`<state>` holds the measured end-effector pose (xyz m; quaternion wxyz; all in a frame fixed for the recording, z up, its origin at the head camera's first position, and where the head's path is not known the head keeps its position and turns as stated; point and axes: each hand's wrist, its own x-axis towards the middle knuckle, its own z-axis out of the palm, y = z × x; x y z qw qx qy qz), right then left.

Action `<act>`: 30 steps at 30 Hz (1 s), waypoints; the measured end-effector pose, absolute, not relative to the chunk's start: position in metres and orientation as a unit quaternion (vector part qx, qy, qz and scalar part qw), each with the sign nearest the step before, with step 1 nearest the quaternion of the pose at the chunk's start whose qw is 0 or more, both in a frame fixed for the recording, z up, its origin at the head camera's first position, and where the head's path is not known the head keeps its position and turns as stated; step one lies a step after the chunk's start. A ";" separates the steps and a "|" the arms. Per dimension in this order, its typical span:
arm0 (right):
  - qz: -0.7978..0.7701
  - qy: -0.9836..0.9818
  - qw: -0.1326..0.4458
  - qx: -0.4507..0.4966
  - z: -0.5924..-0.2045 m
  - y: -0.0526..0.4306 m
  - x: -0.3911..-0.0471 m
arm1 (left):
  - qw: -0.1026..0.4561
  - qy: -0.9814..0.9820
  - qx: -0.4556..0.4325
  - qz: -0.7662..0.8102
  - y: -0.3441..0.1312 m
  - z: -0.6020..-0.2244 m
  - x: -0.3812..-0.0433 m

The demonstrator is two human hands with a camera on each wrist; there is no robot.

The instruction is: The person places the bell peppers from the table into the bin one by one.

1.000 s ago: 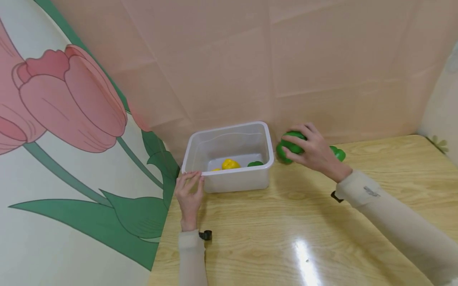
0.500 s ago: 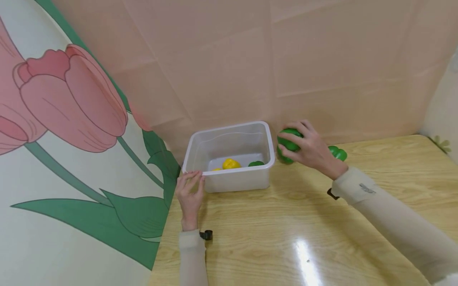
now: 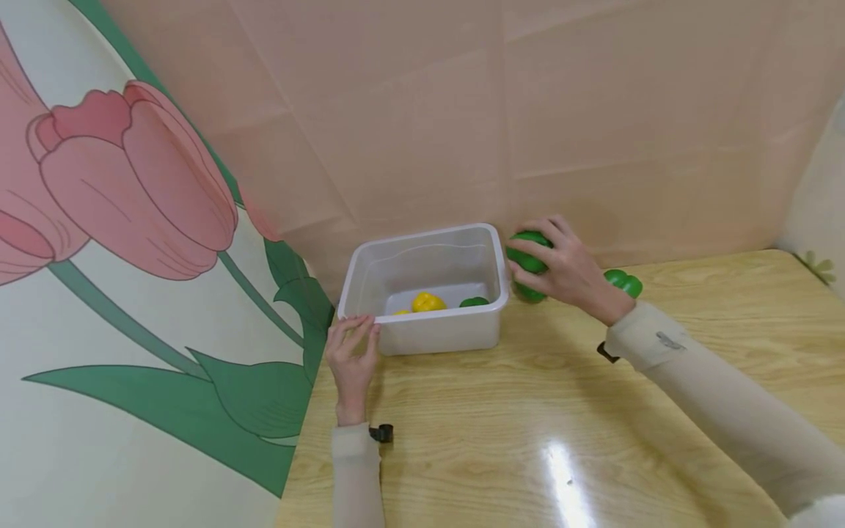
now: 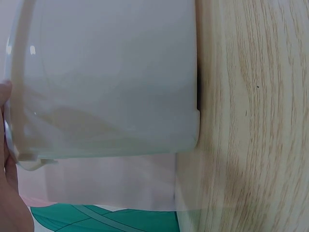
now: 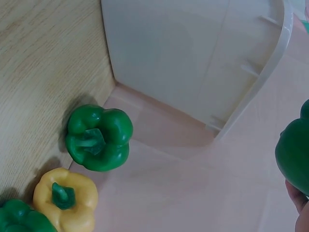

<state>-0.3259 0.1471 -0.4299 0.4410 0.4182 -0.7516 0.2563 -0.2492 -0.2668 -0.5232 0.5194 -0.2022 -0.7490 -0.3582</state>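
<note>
My right hand (image 3: 566,268) grips a green bell pepper (image 3: 530,251) just off the right rim of a white plastic bin (image 3: 439,337). In the right wrist view the held pepper (image 5: 293,150) shows at the right edge, raised off the table. Another green bell pepper (image 5: 99,137) lies on the table below, beside the bin. With its fingers hooked over the front left corner of the rim, my left hand (image 3: 351,361) holds the bin. Inside the bin are a yellow bell pepper (image 3: 428,302) and a green one (image 3: 473,301); the front wall hides part of the contents.
Right of the bin, a yellow bell pepper (image 5: 65,198) and a further green one (image 5: 21,217) lie on the wooden table (image 3: 488,425). A pinkish sheet (image 3: 409,132) hangs behind the table. To the left stands a wall with painted tulips (image 3: 132,183).
My right hand has moved a little left and up with the green bell pepper, closer to the bin's right rim. The left hand keeps its place on the bin.
</note>
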 end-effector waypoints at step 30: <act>0.240 -0.739 0.455 0.435 -0.426 0.124 -0.332 | 0.508 -0.758 -0.190 -0.362 -0.268 -0.525 -0.248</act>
